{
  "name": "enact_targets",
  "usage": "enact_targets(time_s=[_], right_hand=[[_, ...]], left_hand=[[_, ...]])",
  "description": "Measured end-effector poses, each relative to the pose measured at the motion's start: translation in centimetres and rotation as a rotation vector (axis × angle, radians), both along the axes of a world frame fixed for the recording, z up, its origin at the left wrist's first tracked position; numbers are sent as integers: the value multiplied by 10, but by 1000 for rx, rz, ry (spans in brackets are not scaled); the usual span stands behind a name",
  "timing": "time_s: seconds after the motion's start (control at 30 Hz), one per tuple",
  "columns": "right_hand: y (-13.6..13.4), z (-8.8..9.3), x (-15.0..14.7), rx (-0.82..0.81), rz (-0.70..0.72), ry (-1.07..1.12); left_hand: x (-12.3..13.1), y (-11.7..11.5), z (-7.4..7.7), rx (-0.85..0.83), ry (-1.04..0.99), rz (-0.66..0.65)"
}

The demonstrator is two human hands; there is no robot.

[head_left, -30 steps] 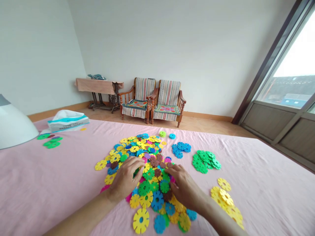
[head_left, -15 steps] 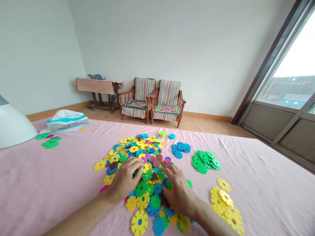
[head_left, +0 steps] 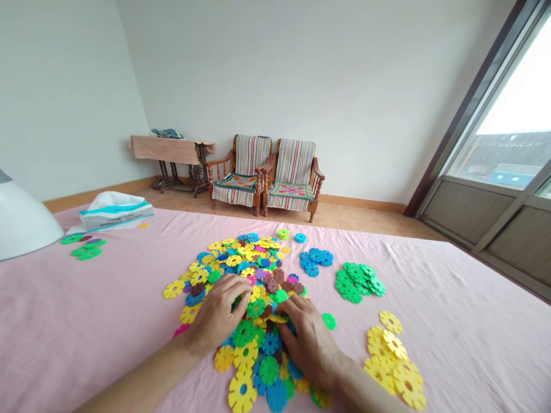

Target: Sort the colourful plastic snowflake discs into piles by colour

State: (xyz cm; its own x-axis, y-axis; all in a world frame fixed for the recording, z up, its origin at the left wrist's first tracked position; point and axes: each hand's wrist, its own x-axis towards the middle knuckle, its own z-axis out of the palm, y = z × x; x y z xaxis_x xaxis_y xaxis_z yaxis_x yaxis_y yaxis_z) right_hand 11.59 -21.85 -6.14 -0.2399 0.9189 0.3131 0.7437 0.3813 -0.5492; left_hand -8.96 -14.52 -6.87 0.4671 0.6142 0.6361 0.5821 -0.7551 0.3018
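Observation:
A mixed heap of coloured plastic snowflake discs [head_left: 245,269] lies on a pink sheet [head_left: 107,310]. My left hand [head_left: 217,315] rests palm down on the heap's near left part, fingers curled over discs. My right hand [head_left: 307,338] lies on the near right part, fingers bent and pressed onto the discs. What either hand grips, if anything, is hidden under the fingers. A single green disc [head_left: 329,320] lies just right of my right hand.
Sorted piles lie to the right: blue discs [head_left: 316,261], green discs [head_left: 359,282], yellow discs [head_left: 394,364]. At far left are a few green discs [head_left: 84,245], a tissue pack [head_left: 115,210] and a white curved object [head_left: 21,221]. Two striped armchairs [head_left: 267,175] stand behind.
My right hand has slid toward me and leftward across the heap, dragging discs with it; a green disc is now uncovered beside it. My left hand has barely moved.

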Motion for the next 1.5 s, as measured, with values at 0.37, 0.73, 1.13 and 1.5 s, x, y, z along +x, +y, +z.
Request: enact_targets(time_s=[0.37,0.73,1.13,1.5], right_hand=[[12,14,34,39,-56,271],[-16,31,163,-321,-127,-64],[-18,41,97,-131,-39,-68],[7,27,-19,23,242,-133]], left_hand=[[-2,-2,-1,0,-18,-11],[-1,0,-3,-2,-14,-16],[-1,-2,1,8,-18,-12],[-2,-4,5,42,-48,33]])
